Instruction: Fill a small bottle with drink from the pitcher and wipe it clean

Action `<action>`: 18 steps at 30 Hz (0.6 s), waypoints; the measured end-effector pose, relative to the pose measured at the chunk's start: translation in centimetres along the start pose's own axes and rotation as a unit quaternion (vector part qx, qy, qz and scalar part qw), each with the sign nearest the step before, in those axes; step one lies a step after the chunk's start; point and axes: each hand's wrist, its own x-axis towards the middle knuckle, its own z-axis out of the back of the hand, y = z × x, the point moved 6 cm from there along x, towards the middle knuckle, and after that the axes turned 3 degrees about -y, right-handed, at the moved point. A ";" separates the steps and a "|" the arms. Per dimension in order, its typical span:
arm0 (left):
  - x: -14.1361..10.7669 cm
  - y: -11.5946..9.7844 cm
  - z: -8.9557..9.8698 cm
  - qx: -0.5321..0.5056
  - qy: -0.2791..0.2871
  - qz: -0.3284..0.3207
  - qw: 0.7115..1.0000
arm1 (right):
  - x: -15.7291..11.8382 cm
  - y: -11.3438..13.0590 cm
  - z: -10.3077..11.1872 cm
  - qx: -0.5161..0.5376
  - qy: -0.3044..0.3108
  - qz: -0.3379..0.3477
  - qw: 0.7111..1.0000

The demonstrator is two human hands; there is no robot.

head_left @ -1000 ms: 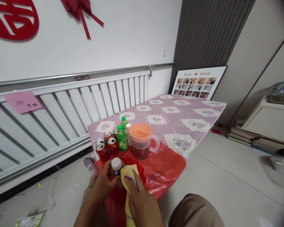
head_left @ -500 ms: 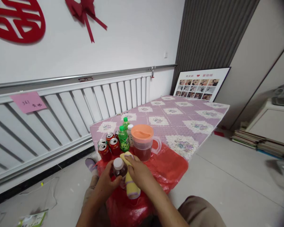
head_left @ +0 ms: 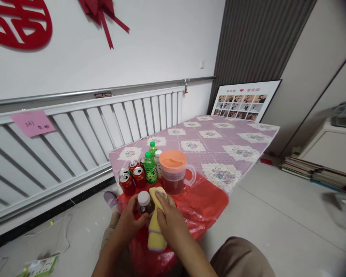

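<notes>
At left, the left hand, the nearer one, wraps half-curled fingers around a bottle just right of its palm. The bottle's long axis is roughly upright over a red plastic sheet, top pointing up, base hidden. Against its right side, a yellow cloth runs far to near, gripped in the bent fingers of the right hand.

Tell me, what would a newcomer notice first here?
Probably the orange-lidded pitcher, near the middle of the view. Nearer, the left hand holds a white-capped bottle and the right hand a yellow cloth at its side. At upper left, a red bow and a red cutout stand out on the white wall.
</notes>
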 end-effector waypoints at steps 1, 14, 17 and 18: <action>0.0 -0.1 0.0 0.003 0.001 -0.001 1.000 | -0.1 0.7 0.3 0.002 -0.002 0.004 1.000; 0.4 1.2 0.2 -0.001 0.001 -0.017 1.000 | -0.1 -2.1 -1.4 -0.017 0.010 -0.020 1.000; 0.3 0.8 0.0 -0.008 0.009 -0.015 1.000 | -1.3 -0.8 -0.7 -0.047 0.001 -0.011 0.999; 0.3 0.7 0.0 -0.008 0.009 -0.012 1.000 | -1.8 -0.2 -0.5 -0.063 0.002 -0.006 0.998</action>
